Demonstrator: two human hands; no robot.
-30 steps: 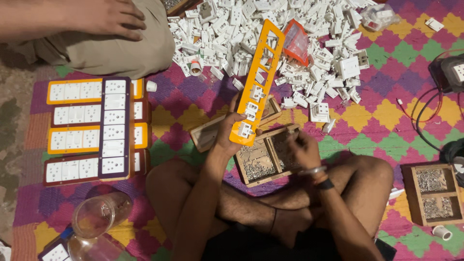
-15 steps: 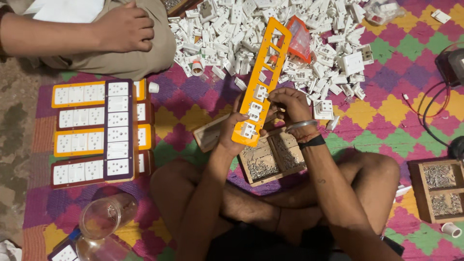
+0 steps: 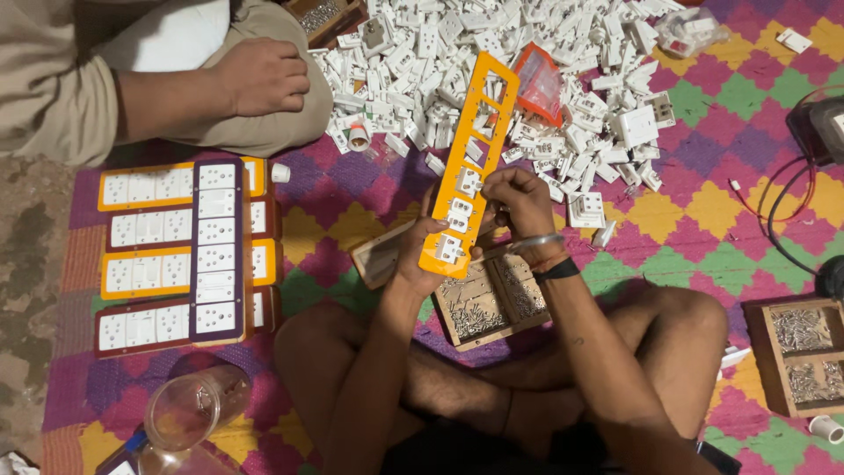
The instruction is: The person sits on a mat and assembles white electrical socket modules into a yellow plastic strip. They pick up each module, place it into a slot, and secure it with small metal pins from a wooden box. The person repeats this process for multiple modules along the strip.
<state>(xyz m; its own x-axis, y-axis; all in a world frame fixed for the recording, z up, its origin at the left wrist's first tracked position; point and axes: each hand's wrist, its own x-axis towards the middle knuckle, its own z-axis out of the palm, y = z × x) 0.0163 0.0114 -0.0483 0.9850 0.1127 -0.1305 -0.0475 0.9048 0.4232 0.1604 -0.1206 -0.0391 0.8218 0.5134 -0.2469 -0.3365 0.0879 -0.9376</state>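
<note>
My left hand [image 3: 420, 255] grips the near end of a long orange switch-board frame [image 3: 479, 132], tilted up and away from me. A few white switch modules [image 3: 459, 211] sit in its lower slots; the upper slots are open. My right hand [image 3: 519, 200] is pinched against the frame's right edge beside those modules; what its fingers hold is too small to tell. Below my hands a wooden tray of screws [image 3: 492, 303] lies on the mat between my knees.
A big heap of white switch parts [image 3: 527, 62] lies ahead with an orange plastic bag [image 3: 538, 84]. Finished boards [image 3: 180, 246] are stacked at left. Another person's hand [image 3: 259, 77] rests on their knee. A second screw tray [image 3: 800, 352], cables [image 3: 782, 220] and a plastic jar [image 3: 193, 409] lie around.
My right hand rose from the screw tray to the orange frame's right edge. The view shifted slightly, and the other person's hand came to rest on their knee.
</note>
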